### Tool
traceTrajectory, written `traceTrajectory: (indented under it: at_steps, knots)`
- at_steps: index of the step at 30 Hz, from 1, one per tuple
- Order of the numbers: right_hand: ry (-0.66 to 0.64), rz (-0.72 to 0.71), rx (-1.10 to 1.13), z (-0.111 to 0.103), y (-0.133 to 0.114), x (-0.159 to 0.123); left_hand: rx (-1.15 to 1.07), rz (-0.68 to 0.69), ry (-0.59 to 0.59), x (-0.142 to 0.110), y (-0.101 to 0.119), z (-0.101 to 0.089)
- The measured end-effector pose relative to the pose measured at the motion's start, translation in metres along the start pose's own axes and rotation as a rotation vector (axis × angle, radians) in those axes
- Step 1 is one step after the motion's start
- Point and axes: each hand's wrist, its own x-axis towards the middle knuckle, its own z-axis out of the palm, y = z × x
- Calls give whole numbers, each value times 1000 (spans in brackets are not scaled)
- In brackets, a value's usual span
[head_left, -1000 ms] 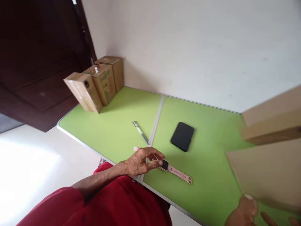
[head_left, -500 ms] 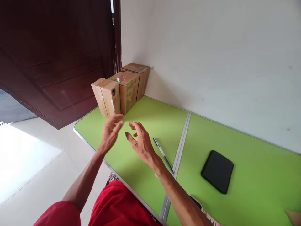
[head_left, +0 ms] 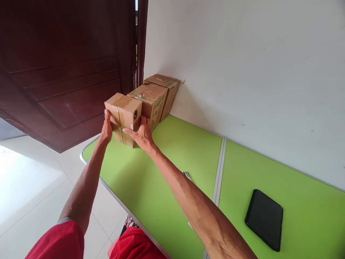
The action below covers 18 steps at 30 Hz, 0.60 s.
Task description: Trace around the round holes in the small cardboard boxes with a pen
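Observation:
At the far left of the green table (head_left: 172, 201), both hands grip the nearest cardboard box (head_left: 125, 104), a small brown one with tape down its front. My left hand (head_left: 107, 126) presses its left side, fingers partly out of sight. Around its right side is my right hand (head_left: 142, 135), thumb across the front face and fingers at the far edge. Right behind stands a second cardboard box (head_left: 151, 95) with green print, and a third cardboard box (head_left: 168, 82) is against the wall. Whether the held box touches the table, I cannot tell.
A black phone-like slab (head_left: 264, 219) lies on the right half of the table. My right forearm covers most of a pen (head_left: 187, 175). A metal seam (head_left: 220, 169) divides the tabletop. Beyond are a white wall (head_left: 242, 72) and a dark red door (head_left: 67, 72).
Both hands have moved forward and left from above the table onto the nearest box and taken hold of its sides. The right forearm now covers most of the pen. The view has shifted slightly.

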Motion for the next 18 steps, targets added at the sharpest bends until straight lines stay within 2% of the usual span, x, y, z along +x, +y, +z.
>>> traceTrajectory:
  at_steps: [3, 7, 10, 13, 18]
  knots:
    - [-6, 19, 30, -12, -1, -13, 7, -32, -80, -22, 7, -5]
    - [-108, 12, 129, -44, -14, -54, 30, -57, -154, -65, 32, -19]
    - [-150, 52, 222, -73, -34, -100, 0, -67, -213, -105, 56, -22]
    - [-137, 103, 269, -105, -54, -154, -58, -100, -320, -150, 79, -15]
    - [-29, 77, 250, -153, -68, -248, -118, -160, -512, -219, 120, 5]
